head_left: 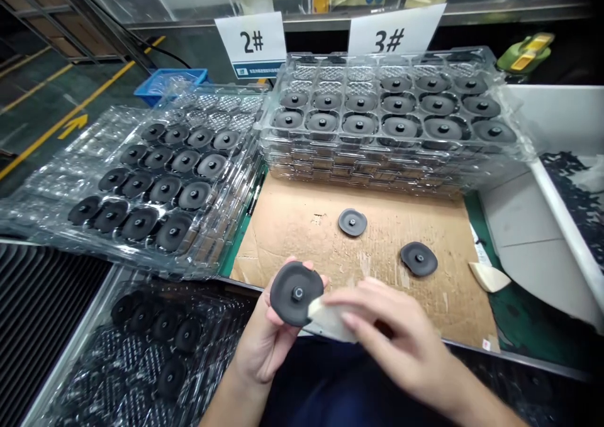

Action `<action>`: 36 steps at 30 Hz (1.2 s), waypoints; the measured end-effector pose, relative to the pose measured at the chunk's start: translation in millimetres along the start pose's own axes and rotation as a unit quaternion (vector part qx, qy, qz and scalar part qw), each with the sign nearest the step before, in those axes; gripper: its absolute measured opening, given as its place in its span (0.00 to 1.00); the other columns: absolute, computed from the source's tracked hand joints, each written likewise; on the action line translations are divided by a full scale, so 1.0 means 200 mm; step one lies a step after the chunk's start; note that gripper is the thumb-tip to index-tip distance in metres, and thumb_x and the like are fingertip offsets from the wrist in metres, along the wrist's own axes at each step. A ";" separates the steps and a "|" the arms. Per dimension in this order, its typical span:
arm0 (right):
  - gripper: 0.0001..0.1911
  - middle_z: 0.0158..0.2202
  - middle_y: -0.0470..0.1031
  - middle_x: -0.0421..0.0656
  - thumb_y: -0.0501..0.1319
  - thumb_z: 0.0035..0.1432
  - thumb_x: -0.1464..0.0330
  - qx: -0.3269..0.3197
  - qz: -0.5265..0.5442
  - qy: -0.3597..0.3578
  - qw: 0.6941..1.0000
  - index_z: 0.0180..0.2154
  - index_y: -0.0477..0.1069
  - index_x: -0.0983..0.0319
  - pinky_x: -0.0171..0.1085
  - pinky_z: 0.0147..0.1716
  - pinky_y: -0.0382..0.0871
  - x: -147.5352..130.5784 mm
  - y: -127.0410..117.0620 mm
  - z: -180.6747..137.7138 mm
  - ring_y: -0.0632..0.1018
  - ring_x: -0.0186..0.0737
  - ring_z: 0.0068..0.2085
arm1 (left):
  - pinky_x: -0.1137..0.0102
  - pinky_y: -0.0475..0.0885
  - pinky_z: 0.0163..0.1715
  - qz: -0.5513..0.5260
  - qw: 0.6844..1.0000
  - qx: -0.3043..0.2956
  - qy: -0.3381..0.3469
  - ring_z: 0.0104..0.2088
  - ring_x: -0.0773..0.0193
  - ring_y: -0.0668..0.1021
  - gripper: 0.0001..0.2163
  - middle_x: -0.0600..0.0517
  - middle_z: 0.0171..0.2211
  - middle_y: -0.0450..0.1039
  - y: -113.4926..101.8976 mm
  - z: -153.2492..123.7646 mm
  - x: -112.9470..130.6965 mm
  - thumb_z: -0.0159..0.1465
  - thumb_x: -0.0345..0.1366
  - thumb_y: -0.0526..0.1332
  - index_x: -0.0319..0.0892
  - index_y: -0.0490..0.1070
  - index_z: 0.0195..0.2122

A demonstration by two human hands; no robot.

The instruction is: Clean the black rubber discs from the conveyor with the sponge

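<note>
My left hand [270, 345] is closed round a black rounded disc part [289, 288] with a small hub at its centre, its face turned up toward me. In my right hand [396, 332], pinched between thumb and fingers, is a cream-coloured flat scraper-like piece [333, 320]. Its tip touches or overlaps the disc's lower right edge; which of the two I cannot tell, since the right hand is slightly blurred. Beyond the hands, one matching black disc [352, 222] and a second black disc [419, 258] lie on a cardboard sheet [292, 213].
Stacked clear trays [377, 163] holding black discs stand at the back. More filled trays [155, 182] are at left, and another tray [136, 364] sits lower left. A second cream piece [489, 277] lies right, near a white bin [538, 182] of black parts.
</note>
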State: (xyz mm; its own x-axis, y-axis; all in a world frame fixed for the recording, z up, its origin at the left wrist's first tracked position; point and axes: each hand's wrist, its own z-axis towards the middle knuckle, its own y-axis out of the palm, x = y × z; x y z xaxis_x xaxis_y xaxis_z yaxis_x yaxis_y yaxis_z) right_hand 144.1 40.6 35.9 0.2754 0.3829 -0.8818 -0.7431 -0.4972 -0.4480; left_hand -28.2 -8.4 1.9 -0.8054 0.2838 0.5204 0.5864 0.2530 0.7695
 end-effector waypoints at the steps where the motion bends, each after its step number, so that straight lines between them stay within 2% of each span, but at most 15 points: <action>1: 0.13 0.40 0.75 0.41 0.52 0.61 0.72 0.035 0.013 0.040 0.999 0.47 0.67 0.56 0.34 0.35 0.67 0.06 0.00 -0.01 0.75 0.36 0.38 | 0.70 0.70 0.46 -0.015 1.000 -0.006 -0.002 0.47 0.59 0.75 0.22 0.56 0.48 0.72 -0.01 0.00 0.01 0.48 0.42 0.67 0.53 0.70 0.46; 4: 0.15 0.46 0.72 0.44 0.49 0.63 0.69 0.112 -0.010 0.089 0.990 0.50 0.65 0.56 0.38 0.40 0.68 0.27 0.07 0.01 0.73 0.40 0.45 | 0.66 0.69 0.48 -0.039 0.999 -0.024 -0.002 0.48 0.57 0.74 0.23 0.54 0.49 0.71 -0.02 -0.01 0.00 0.49 0.44 0.65 0.54 0.69 0.48; 8: 0.14 0.42 0.73 0.44 0.56 0.58 0.69 0.078 -0.078 0.057 0.992 0.46 0.72 0.54 0.49 0.45 0.64 0.46 0.24 0.10 0.70 0.46 0.44 | 0.63 0.66 0.51 -0.082 0.995 -0.053 -0.011 0.50 0.53 0.72 0.24 0.53 0.50 0.71 -0.01 -0.03 -0.02 0.51 0.45 0.64 0.55 0.66 0.51; 12: 0.19 0.52 0.65 0.50 0.54 0.57 0.71 0.105 -0.110 0.045 0.987 0.51 0.67 0.57 0.55 0.50 0.57 0.52 0.29 0.09 0.64 0.51 0.52 | 0.61 0.70 0.46 -0.083 0.993 -0.077 -0.013 0.48 0.51 0.74 0.23 0.53 0.50 0.71 -0.01 -0.04 -0.01 0.57 0.51 0.55 0.59 0.61 0.55; 15: 0.18 0.47 0.68 0.49 0.51 0.59 0.72 0.106 -0.107 0.043 0.988 0.50 0.68 0.58 0.50 0.48 0.62 0.49 0.25 -0.01 0.68 0.46 0.49 | 0.59 0.71 0.42 0.058 0.995 -0.039 0.078 0.43 0.53 0.77 0.28 0.51 0.50 0.70 -0.01 -0.03 -0.01 0.58 0.51 0.53 0.61 0.48 0.59; 17: 0.16 0.42 0.71 0.47 0.50 0.60 0.72 0.096 -0.100 0.049 0.989 0.48 0.68 0.58 0.45 0.44 0.67 0.46 0.23 -0.08 0.72 0.43 0.44 | 0.56 0.66 0.47 0.250 0.950 -0.032 0.185 0.46 0.54 0.74 0.36 0.49 0.50 0.67 -0.02 -0.02 -0.01 0.56 0.42 0.60 0.62 0.38 0.61; 19: 0.15 0.39 0.73 0.46 0.51 0.60 0.72 0.095 -0.097 0.063 0.989 0.48 0.68 0.58 0.42 0.40 0.70 0.44 0.22 -0.14 0.73 0.42 0.41 | 0.55 0.60 0.53 0.445 0.852 -0.045 0.272 0.51 0.55 0.69 0.47 0.49 0.52 0.64 -0.03 0.00 -0.02 0.53 0.30 0.65 0.64 0.29 0.60; 21: 0.16 0.39 0.73 0.46 0.51 0.60 0.71 0.105 -0.096 0.077 0.987 0.50 0.65 0.59 0.40 0.38 0.71 0.41 0.22 -0.18 0.74 0.41 0.39 | 0.54 0.58 0.53 0.562 0.767 -0.057 0.305 0.53 0.55 0.66 0.53 0.49 0.52 0.62 -0.03 0.01 -0.02 0.50 0.23 0.65 0.65 0.22 0.59; 23: 0.19 0.39 0.72 0.46 0.52 0.60 0.71 0.114 -0.095 0.086 0.985 0.53 0.61 0.59 0.40 0.38 0.71 0.38 0.21 -0.20 0.74 0.40 0.39 | 0.55 0.59 0.53 0.600 0.738 -0.058 0.304 0.52 0.55 0.67 0.53 0.48 0.51 0.62 -0.03 0.01 -0.02 0.50 0.23 0.65 0.63 0.20 0.59; 25: 0.21 0.40 0.72 0.46 0.53 0.59 0.72 0.116 -0.095 0.071 0.986 0.55 0.59 0.58 0.41 0.39 0.71 0.35 0.18 -0.20 0.74 0.40 0.40 | 0.55 0.59 0.53 0.603 0.738 -0.058 0.297 0.52 0.55 0.67 0.53 0.46 0.51 0.62 -0.02 0.00 -0.02 0.51 0.23 0.64 0.61 0.20 0.59; 29: 0.24 0.43 0.70 0.47 0.55 0.59 0.74 0.075 -0.135 -0.033 0.987 0.56 0.58 0.57 0.43 0.41 0.67 0.27 0.08 -0.15 0.72 0.42 0.43 | 0.56 0.57 0.54 0.587 0.754 -0.057 0.289 0.53 0.55 0.67 0.51 0.48 0.52 0.63 -0.03 -0.01 -0.01 0.51 0.24 0.65 0.62 0.25 0.60; 31: 0.23 0.42 0.71 0.46 0.57 0.58 0.71 0.030 -0.167 -0.070 0.983 0.55 0.61 0.56 0.43 0.39 0.66 0.23 0.05 -0.13 0.71 0.42 0.41 | 0.60 0.56 0.55 0.566 0.786 -0.052 0.243 0.53 0.55 0.66 0.46 0.50 0.53 0.64 -0.04 -0.01 0.01 0.50 0.27 0.66 0.61 0.37 0.61; 33: 0.16 0.34 0.72 0.44 0.58 0.58 0.68 0.015 -0.167 -0.088 0.982 0.49 0.67 0.57 0.41 0.34 0.65 0.20 0.05 -0.12 0.71 0.40 0.34 | 0.63 0.58 0.53 0.521 0.841 -0.050 0.139 0.51 0.55 0.68 0.32 0.49 0.50 0.68 -0.04 0.00 0.01 0.50 0.34 0.67 0.52 0.59 0.56; 35: 0.07 0.25 0.68 0.41 0.55 0.60 0.68 0.047 -0.122 -0.067 0.989 0.38 0.72 0.60 0.37 0.28 0.64 0.19 0.08 -0.13 0.69 0.37 0.27 | 0.64 0.65 0.45 0.465 0.883 -0.045 0.039 0.42 0.55 0.74 0.15 0.46 0.38 0.75 -0.05 0.00 -0.01 0.54 0.43 0.62 0.41 0.74 0.39; 36: 0.09 0.22 0.66 0.40 0.53 0.61 0.69 0.064 -0.094 -0.046 0.992 0.32 0.71 0.61 0.36 0.25 0.63 0.19 0.10 -0.14 0.68 0.36 0.25 | 0.65 0.68 0.39 0.446 0.894 -0.035 0.014 0.35 0.57 0.76 0.16 0.46 0.31 0.75 -0.07 -0.01 -0.03 0.56 0.47 0.59 0.38 0.75 0.31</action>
State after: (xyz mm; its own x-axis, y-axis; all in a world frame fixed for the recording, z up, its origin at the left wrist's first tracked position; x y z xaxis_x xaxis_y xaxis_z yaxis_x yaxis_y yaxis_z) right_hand 156.3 23.4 -11.7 0.3640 0.5311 -0.7652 -0.7574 -0.3094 -0.5750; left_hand -31.6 -14.8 -10.6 -0.0231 0.3200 0.9472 0.9905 -0.1214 0.0652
